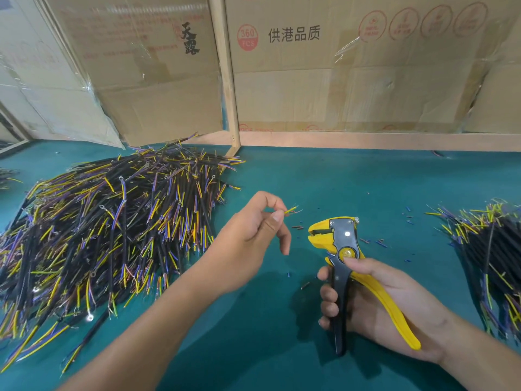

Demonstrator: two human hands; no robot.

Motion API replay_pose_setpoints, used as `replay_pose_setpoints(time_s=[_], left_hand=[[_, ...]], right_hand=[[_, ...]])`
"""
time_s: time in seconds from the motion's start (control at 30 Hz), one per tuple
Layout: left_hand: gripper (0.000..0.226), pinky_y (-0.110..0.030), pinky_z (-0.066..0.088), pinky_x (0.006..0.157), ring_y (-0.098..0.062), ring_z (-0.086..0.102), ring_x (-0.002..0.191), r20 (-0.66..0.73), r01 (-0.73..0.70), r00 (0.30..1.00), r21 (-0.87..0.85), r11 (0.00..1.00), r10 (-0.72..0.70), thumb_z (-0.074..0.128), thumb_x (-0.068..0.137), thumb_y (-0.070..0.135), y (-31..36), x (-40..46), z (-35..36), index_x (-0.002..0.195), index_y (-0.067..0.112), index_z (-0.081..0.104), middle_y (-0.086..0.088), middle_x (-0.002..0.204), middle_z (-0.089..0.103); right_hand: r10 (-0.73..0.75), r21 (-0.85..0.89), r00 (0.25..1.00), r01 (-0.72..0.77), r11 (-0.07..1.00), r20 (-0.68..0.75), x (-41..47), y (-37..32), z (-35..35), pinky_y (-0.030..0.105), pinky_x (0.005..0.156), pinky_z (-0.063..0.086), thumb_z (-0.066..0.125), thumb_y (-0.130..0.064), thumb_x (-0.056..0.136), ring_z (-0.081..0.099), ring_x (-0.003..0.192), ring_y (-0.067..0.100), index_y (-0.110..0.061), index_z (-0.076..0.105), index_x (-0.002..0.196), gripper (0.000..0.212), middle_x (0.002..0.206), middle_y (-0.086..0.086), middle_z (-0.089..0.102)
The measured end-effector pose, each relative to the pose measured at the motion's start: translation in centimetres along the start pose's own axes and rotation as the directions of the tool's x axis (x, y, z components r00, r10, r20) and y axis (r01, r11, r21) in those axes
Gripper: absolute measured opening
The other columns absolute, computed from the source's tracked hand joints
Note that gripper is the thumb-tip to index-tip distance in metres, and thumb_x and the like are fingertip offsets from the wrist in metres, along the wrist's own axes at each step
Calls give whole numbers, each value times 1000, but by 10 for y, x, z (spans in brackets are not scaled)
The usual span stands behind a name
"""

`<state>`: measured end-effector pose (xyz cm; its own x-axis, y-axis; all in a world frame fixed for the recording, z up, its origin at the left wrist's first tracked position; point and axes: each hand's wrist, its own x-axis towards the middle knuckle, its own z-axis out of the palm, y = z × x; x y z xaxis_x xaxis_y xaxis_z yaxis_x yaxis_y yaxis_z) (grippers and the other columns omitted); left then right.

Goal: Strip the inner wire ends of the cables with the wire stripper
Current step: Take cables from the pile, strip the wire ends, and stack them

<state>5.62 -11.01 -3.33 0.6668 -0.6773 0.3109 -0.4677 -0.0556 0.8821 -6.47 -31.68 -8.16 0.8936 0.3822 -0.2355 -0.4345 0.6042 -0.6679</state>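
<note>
Left hand point(253, 235) pinches a cable's wire ends point(291, 209) above the green table point(282, 348). Right hand point(375, 303) grips the wire stripper point(342, 255), mouth parted, near them. Cable pile point(107, 221) left, smaller pile point(496, 249) right. Cardboard boxes point(338, 80) behind, contents unseen.

Two bare, sleeveless forearms; left hand point(253, 235), right hand point(375, 303).

The left hand point(253, 235) hides most of the cable it pinches; only the yellow wire tips point(291, 209) show. The right-hand cable pile point(496, 263) runs past the frame edge, and the left pile point(98, 235) is cut off too. The stripper's jaw opening is too small to judge.
</note>
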Motion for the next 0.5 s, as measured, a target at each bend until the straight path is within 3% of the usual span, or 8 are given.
replay_pose_setpoints(time_s=[0.2,0.3,0.5], left_hand=[[14,-33,30,47,-20,32,51,-25,10,1000,73,997,-8,34,95,50,0,-2,5,94,39,43,5,66,65],[16,-26,30,49,-14,30,51,-41,32,999,-3,999,-32,36,93,48,-1,-1,4,90,38,48,1,62,62],[15,-22,31,52,-10,33,54,-24,0,1000,10,1000,0,41,96,47,-4,1,2,92,35,50,7,75,61]], right_hand=[[3,23,1000,-3,1000,17,-1,-3,0,55,88,48,72,-31,89,56,79,34,0,63,112,39,87,20,53],[9,41,1000,-9,999,15,-1,-3,0,55,87,48,71,-31,90,56,78,35,0,63,112,39,87,20,53],[8,53,999,-10,999,43,3,0,-10,55,86,49,71,-32,90,57,78,35,0,66,110,38,88,20,55]])
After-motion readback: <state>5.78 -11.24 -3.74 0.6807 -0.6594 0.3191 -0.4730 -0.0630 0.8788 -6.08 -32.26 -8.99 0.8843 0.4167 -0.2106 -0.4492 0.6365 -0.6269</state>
